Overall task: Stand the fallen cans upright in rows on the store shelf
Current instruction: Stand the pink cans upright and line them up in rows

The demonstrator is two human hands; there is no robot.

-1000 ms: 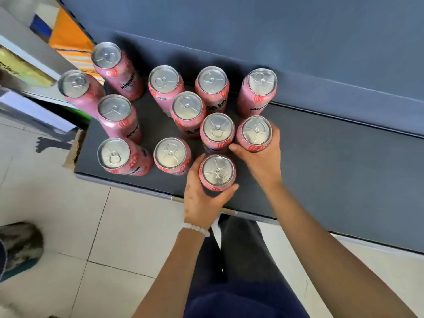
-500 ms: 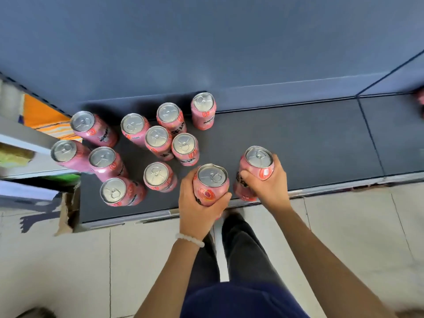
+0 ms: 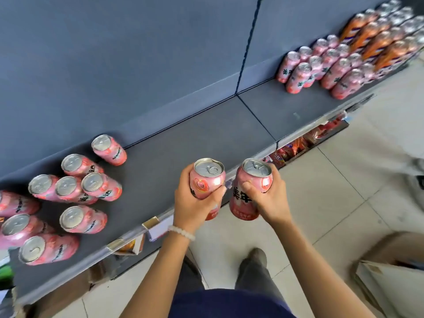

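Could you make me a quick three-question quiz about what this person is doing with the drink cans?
1. True or false: the left hand and the right hand each grip a pink can.
2. Where are the two held cans? A) standing in the loose group of pink cans at the left, B) lifted at the front edge of the dark shelf, C) among the orange cans.
3. Fill in: the neat rows of pink cans stand at the far ___ of the shelf.

Key: 1 true; 2 B; 3 right.
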